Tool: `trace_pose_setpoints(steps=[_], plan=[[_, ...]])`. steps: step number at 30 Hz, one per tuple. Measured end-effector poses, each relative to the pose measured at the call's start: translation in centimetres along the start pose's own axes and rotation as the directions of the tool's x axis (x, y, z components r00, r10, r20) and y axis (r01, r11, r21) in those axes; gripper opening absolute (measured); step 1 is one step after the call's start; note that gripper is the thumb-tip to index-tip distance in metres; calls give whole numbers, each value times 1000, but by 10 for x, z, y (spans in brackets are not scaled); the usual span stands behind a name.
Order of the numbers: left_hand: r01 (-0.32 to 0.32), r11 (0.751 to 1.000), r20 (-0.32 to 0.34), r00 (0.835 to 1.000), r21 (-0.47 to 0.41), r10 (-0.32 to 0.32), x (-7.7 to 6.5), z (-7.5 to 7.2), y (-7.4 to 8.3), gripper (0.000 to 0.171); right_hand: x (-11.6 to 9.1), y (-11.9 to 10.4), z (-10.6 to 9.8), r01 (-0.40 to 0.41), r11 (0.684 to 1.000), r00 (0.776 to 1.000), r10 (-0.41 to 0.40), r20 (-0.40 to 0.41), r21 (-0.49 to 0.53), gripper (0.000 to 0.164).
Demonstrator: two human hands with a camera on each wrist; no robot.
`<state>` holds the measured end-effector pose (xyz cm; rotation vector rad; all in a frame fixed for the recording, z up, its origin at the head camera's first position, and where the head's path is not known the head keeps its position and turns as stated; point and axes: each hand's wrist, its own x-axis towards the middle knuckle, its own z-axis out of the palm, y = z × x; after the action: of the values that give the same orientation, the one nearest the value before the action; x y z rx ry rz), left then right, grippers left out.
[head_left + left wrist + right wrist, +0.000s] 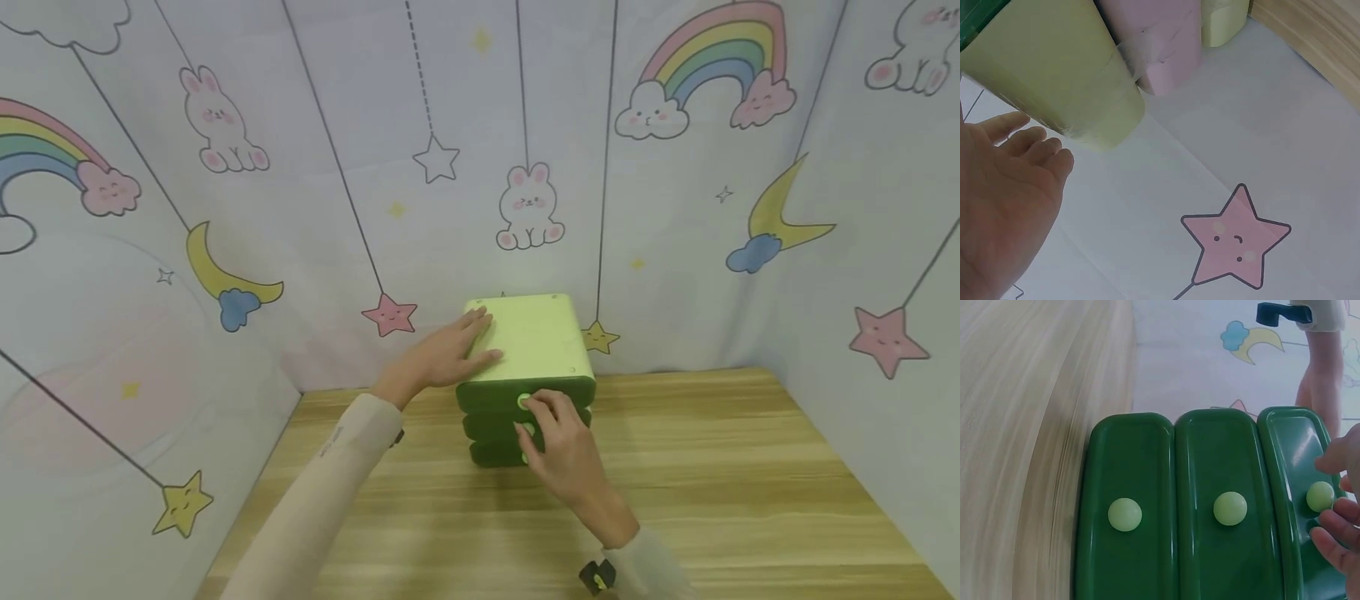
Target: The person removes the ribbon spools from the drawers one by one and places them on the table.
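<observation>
A small drawer cabinet stands against the back wall, with a pale yellow-green top [534, 333] and three dark green drawers bearing round light-green knobs. My left hand [450, 350] rests on the left part of the top, its fingers extended. From the left wrist view, the left hand [1013, 187] lies beside the cabinet's pale outer panel [1066, 75]. My right hand [564, 450] is at the front, fingertips right at the top drawer's knob [525, 402]. In the right wrist view, that knob [1320, 497] sits between the parted thumb and fingers of the right hand [1344, 519].
The cabinet stands on a wood-grain tabletop [420, 517]. White cloth walls [337, 208] printed with rabbits, stars, moons and rainbows enclose the back and both sides. Below the top drawer, the middle drawer [1225, 456] and bottom drawer [1132, 456] are closed.
</observation>
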<state>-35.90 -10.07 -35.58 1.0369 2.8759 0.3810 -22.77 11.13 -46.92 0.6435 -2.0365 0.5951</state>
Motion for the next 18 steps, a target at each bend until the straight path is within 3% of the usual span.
trace_pose_setpoints(steps=[11,18], plan=[[-12,998,96,995,64,6,8,2,-2,88,0,1,1,-22,1000,1000,22,-6,-22,35],[-14,996,118,993,86,4,11,5,-4,91,2,2,4,-19,999,1000,18,-15,-45,32]])
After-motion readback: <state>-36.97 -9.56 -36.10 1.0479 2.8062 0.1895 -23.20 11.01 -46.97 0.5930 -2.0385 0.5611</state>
